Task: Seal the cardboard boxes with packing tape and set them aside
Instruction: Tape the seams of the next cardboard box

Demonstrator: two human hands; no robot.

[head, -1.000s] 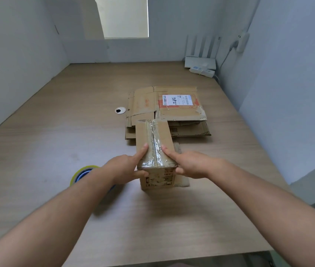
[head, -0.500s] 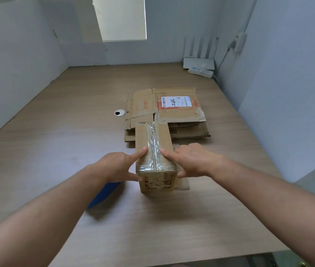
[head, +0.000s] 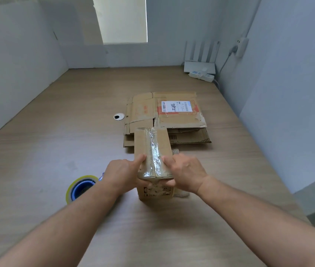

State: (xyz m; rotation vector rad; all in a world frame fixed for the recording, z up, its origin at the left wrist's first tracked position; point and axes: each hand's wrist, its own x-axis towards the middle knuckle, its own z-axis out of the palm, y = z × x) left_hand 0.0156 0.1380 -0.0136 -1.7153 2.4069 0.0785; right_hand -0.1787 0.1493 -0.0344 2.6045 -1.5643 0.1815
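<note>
Your left hand [head: 122, 174] grips the taped box [head: 151, 149] at its near-left top edge | your right hand [head: 185, 171] grips the near-right edge | box stands on the counter [head: 56, 143], just before the flattened cardboard [head: 164, 114] | tape roll [head: 80, 187] to its left

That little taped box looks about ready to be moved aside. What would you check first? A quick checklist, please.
1. Tape strip covers the top seam of the box: ok.
2. Tape wraps over the near top edge: ok.
3. Underside sealed: cannot tell, it is hidden.
4. Left hand and right hand both grip the near end: ok.
5. Tape roll is out of the way: ok, it lies apart on the left.
6. Path straight ahead is free: not ok, flattened cardboard lies there.
</note>
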